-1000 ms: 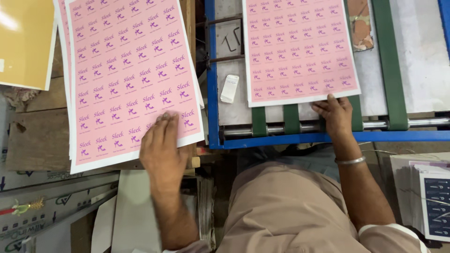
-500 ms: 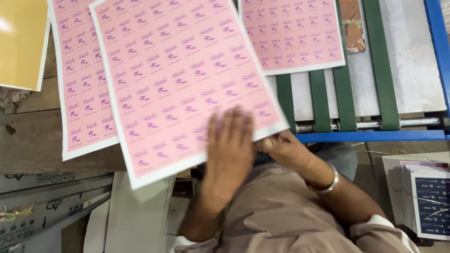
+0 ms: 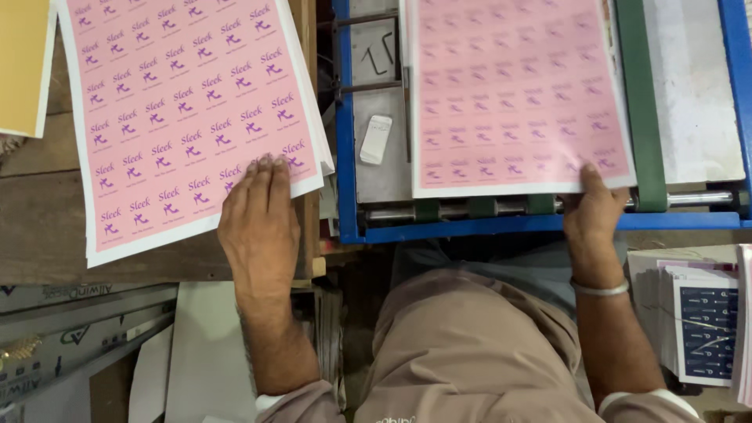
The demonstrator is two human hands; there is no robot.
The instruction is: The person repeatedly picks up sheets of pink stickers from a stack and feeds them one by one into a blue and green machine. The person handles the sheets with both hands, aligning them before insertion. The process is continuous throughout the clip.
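Overhead view from a head-worn camera, described left to right, with clock directions taken from the centre of the picture.

At ten o'clock, a yellow sheet (image 3: 22,63) lies at the far left edge, partly cut off. Just beside it, at eleven o'clock, a stack of pink label sheets (image 3: 184,117) rests on a wooden worktop (image 3: 47,227), tilted slightly, its lower right corner overhanging the worktop's edge. Each sheet carries rows of small purple printed marks.

The left hand (image 3: 260,223) lies flat on that lower right corner, fingers (image 3: 266,176) together and pressing down; its grip is a flat press rather than a pinch, seemingly to steady the stack or get ready to slide off the top sheet. Bare wood lies to the left of the hand, at eight o'clock.

At twelve o'clock, a small white block (image 3: 376,139) sits on the grey bed of a blue-framed feeder machine (image 3: 486,229).

At one o'clock, a single pink sheet (image 3: 513,94) lies on the machine bed, its lower edge near the roller. The right hand (image 3: 594,207) pinches the sheet's lower right corner, thumb on top, apparently lining it up square. A green belt (image 3: 636,102) runs just right of the sheet.

At four o'clock, a pile of dark blue printed cards (image 3: 701,321) sits well apart.
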